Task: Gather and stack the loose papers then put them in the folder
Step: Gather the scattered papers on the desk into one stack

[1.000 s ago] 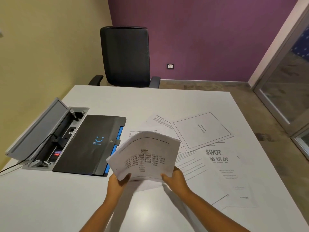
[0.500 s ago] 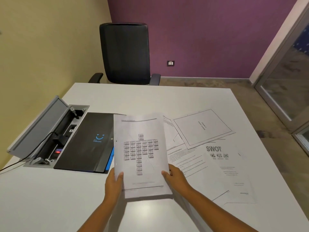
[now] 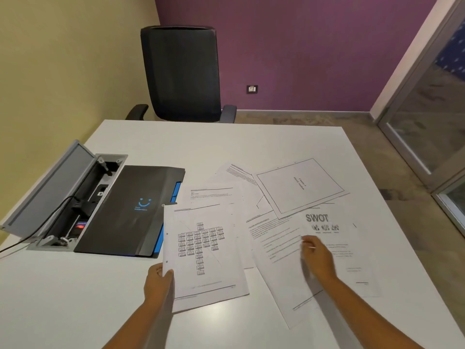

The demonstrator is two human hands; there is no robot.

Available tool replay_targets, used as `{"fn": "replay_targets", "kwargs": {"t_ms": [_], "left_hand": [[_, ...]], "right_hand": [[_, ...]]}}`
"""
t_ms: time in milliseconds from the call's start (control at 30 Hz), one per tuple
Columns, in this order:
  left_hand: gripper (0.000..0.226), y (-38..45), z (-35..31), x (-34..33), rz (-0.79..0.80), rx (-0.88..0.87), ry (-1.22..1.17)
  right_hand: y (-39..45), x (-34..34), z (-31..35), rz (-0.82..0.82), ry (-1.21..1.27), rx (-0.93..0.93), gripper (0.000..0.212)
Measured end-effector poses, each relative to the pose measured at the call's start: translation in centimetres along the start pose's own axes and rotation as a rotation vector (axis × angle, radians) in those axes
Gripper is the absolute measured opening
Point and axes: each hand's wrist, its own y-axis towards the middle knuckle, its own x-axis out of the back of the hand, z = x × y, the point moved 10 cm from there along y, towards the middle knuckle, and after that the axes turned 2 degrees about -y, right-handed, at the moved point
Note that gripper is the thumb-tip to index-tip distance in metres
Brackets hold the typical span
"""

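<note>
Left hand pinches the chart stack, right hand lies relaxed on the SWOT sheet; dragging it one-handed could crumple it.

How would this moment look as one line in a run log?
left hand: holds chart sheets | right hand: reaching on SWOT page | folder: closed

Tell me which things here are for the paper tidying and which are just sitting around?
For the job: chart sheets held by the left hand; SWOT page under the right hand; bordered page; black folder.

Just there: office chair; open cable box; wall socket.
</note>
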Motion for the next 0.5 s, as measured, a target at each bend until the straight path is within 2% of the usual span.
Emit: {"fn": "replay_targets", "kwargs": {"t_ms": [67, 167, 233, 333, 500], "left_hand": [[0.035, 0.0, -0.2, 0.4, -0.033, 0.003, -0.011], [0.033, 0.1, -0.5, 0.3, -0.03, -0.023, 0.006], [0.033, -0.1, -0.8, 0.2, -0.034, -0.025, 0.003], [0.033, -0.2, -1.4, 0.5, -0.092, -0.052, 0.009], [0.036, -0.5, -2.1, 0.8, -0.163, -0.063, -0.051]], "right_hand": [[1.7, 2.9, -2.2, -0.039, -0.133, -0.059, 0.026], [2.9, 4.8, -5.6, 0.005, -0.338, -0.187, 0.041], [3.0, 4.8, -6.8, 0.045, -0.368, -0.236, 0.044], [2.8, 3.6, -7.3, 0.11, -0.271, -0.254, 0.037], [2.6, 2.7, -7.3, 0.117, -0.193, -0.218, 0.016]]}}
